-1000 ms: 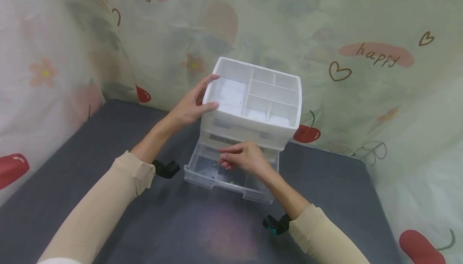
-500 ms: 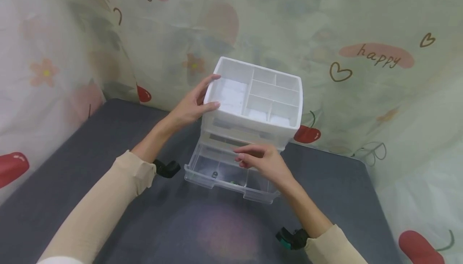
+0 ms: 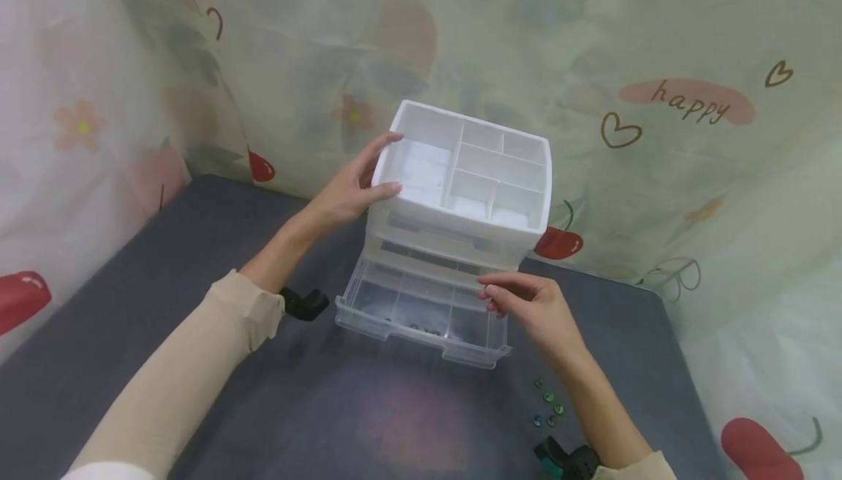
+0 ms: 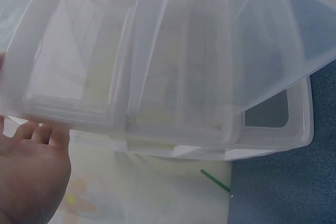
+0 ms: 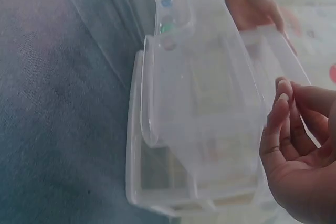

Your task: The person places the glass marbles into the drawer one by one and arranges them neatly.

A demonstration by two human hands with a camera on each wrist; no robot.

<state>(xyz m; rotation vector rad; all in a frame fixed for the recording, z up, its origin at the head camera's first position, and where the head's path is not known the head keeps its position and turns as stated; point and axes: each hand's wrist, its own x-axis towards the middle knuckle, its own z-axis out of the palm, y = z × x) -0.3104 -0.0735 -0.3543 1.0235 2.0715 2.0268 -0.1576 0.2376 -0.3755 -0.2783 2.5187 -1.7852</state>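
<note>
A white plastic drawer organizer point(image 3: 454, 224) with a compartmented top tray point(image 3: 421, 173) stands on the dark table. My left hand point(image 3: 345, 188) grips its left side, thumb over the front rim and fingers along the far side. The clear lower drawer point(image 3: 421, 346) is pulled out, with several small green and dark beads point(image 3: 426, 331) inside near its front. Over the drawer's right side, my right hand point(image 3: 536, 312) hovers with loosely curled fingers. In the right wrist view its thumb and fingertips point(image 5: 283, 97) come close together, and no object shows between them.
Several small green and blue beads point(image 3: 548, 397) lie on the dark table point(image 3: 395, 421) to the right, beside the right forearm. A patterned cloth point(image 3: 316, 85) hangs behind and around the table. Black wrist cameras point(image 3: 304, 305) sit on both wrists.
My right hand has moved right, from over the middle of the drawer to its right side. Loose beads on the table now show beside the forearm. The left hand keeps its grip.
</note>
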